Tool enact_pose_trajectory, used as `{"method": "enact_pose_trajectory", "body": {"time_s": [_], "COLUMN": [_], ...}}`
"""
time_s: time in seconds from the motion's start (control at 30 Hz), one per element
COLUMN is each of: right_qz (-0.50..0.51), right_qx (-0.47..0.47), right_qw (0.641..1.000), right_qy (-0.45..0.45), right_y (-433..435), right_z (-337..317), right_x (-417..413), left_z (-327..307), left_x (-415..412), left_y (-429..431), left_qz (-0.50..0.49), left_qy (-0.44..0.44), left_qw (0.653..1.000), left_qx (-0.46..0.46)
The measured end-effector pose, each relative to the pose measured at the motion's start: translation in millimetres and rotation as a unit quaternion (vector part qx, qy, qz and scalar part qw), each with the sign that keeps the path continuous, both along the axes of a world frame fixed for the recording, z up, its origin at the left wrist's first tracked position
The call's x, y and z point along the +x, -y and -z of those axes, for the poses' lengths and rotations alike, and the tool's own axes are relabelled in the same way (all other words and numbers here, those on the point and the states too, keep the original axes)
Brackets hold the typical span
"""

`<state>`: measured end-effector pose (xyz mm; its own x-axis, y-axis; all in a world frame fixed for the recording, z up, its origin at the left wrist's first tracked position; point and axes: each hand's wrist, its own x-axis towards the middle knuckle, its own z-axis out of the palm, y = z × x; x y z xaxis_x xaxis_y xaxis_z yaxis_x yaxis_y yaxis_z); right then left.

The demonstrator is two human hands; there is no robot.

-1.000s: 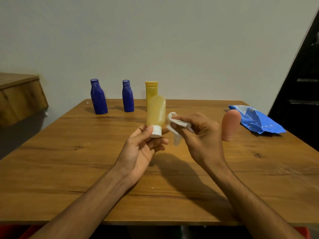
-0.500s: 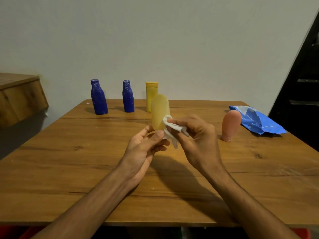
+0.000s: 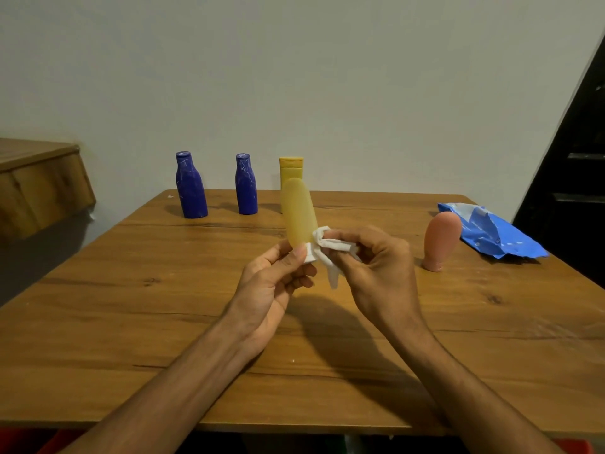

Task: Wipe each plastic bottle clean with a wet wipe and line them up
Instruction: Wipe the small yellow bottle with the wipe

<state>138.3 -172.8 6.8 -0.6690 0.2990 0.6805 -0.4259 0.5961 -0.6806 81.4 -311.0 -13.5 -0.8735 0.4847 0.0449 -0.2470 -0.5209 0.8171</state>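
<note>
One yellow bottle [image 3: 298, 214], light and likely squeezable, is held above the tabletop [image 3: 131, 306]: left hand [image 3: 278, 283] grips its stiffer cap end, right hand [image 3: 376, 267] pinches the wet wipe [image 3: 322, 245] against its side.

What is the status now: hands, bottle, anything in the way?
Left hand grips pale yellow bottle at its cap. Right hand pinches wet wipe against it near the cap. Pink bottle stands apart at right; nothing blocks.
</note>
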Motion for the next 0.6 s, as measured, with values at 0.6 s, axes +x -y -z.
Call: {"method": "enact_pose_trajectory", "body": {"time_s": [0.6], "right_qz": [-0.078], "right_qx": [-0.171], "right_qw": [0.979], "right_qy": [0.080], "right_y": [-3.7], "right_z": [-7.5], "right_x": [5.1], "left_z": [-7.6], "left_x": [3.7], "left_y": [0.1], "left_qz": [0.023], "left_qy": [-0.024], "left_qw": [0.999], "left_qx": [-0.015]}}
